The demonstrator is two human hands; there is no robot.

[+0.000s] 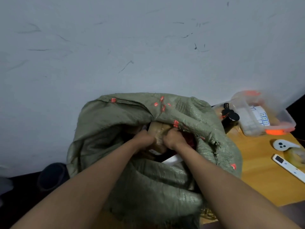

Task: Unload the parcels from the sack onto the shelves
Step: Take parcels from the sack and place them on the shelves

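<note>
A large green woven sack (125, 179) with small red marks stands open against the grey wall. Both my arms reach down into its mouth. My left hand (143, 138) and my right hand (173, 137) grip a brown cardboard parcel (158, 128) wrapped in clear tape, one hand on each side of it. The parcel sits just under the sack's folded rim. Below my hands a white parcel (174, 160) and something dark red (189, 140) show inside the sack. No shelves are in view.
A wooden table (257, 176) stands right of the sack. On it lie a clear plastic box with orange clips (260, 116), a black round object (230, 115), a tape dispenser (286, 147) and a white remote (290, 167). A dark shoe (52, 176) lies on the floor at left.
</note>
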